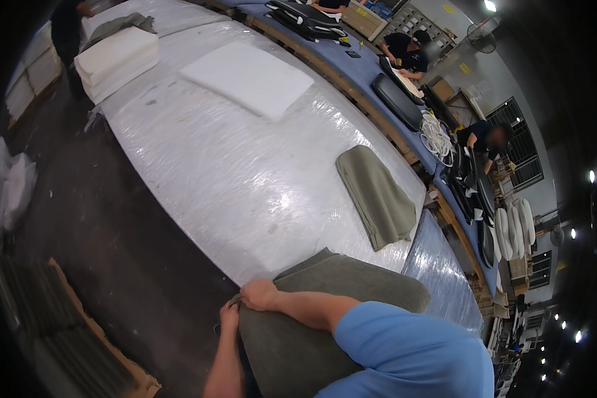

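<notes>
A large olive-grey fabric cushion (355,282) lies across the near end of the plastic-wrapped table (259,172), partly behind my right arm. At its left corner, my right hand (259,294) is closed on the edge of the fabric. Just below it, my left hand (229,314) pinches the same corner, so the two hands almost touch. My right forearm and blue sleeve hide much of the cushion's middle. Further along the table lies a folded olive fabric cover (378,196), apart from both hands.
A white foam slab (245,76) and a foam stack (116,63) rest farther up the table. Beyond it, a blue-topped bench (351,69) holds black padded pieces (397,101) and coiled white cord (436,138); several people work there. Dark ridged material (53,325) stands at lower left.
</notes>
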The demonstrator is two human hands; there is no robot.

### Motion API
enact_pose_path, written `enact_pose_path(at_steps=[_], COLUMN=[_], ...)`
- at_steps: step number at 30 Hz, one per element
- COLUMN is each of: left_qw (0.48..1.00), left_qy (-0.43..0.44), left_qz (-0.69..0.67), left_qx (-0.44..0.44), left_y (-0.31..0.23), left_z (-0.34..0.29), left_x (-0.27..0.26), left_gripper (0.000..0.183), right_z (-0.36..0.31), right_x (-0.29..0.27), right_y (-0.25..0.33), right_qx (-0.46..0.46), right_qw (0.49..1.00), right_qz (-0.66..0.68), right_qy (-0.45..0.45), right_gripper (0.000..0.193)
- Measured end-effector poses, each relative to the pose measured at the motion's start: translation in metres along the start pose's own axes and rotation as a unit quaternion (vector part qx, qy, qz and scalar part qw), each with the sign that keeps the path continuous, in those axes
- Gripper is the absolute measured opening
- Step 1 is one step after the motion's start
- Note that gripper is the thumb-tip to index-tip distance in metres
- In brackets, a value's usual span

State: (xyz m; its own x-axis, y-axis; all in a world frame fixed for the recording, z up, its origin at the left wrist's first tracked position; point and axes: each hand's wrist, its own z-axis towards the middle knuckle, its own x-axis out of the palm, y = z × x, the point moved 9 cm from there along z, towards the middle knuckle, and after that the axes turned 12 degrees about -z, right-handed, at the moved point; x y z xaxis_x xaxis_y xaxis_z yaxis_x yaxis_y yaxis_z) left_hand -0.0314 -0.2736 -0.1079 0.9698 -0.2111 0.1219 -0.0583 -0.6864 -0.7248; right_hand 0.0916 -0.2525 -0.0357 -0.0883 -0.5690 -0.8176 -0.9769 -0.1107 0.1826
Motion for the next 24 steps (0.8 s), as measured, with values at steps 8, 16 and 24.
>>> enact_pose_path(at_steps=[8,16,24], left_qw=[0.906,0.963,0.978], left_qy=[0.038,-0.079,-0.118], left_qz=[-0.356,-0.140,-0.075], left_qx=[-0.227,-0.217,-0.155], left_y=[0.036,0.061,0.039], left_z=[-0.043,-0.018,-0.011], left_x=[0.028,-0.010,-0.011], left_gripper=[0.053,0.060,0.052], right_z=[-0.011,-0.006,-0.015], right_x=[0.002,0.008,0.004], right_y=[-0.014,-0.007,-0.016], right_qx=[0.015,0.001,0.014], right_qw=[0.998,0.997,0.996], right_qz=[0.046,0.063,0.064], right_qy=[-0.044,-0.036,-0.058], right_gripper=[0.028,0.027,0.033])
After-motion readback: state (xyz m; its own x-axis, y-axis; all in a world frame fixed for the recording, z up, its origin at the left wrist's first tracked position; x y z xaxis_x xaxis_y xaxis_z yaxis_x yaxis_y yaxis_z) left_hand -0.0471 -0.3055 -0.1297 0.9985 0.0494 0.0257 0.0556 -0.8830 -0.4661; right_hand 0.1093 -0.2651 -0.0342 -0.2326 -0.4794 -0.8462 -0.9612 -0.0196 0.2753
